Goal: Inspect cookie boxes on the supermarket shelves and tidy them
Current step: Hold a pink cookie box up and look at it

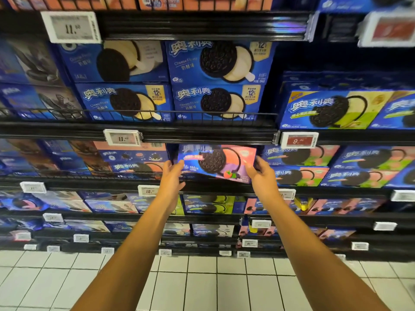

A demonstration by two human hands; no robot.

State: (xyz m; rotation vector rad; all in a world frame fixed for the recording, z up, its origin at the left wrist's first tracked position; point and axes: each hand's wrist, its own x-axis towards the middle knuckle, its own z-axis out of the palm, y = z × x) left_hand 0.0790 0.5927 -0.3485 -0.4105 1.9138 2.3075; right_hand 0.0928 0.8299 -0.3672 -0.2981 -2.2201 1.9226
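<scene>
On the left, stacked blue cookie boxes [132, 163] sit behind the wire rail of the shelf [89, 180], under a white price tag [123, 137]. The left hand [171, 176] touches the lower left corner of a blue-and-pink cookie box [216, 162] with nearly straight fingers. That box is tilted, its right side lower, in the gap at the shelf front. The right hand [258, 170] curls round its right edge. Further right, more pink boxes [301, 163] are stacked beneath a red price tag [298, 140]

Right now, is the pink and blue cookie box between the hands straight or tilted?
Tilted: the pink and blue cookie box slopes down to the right, unlike its level neighbours.
</scene>
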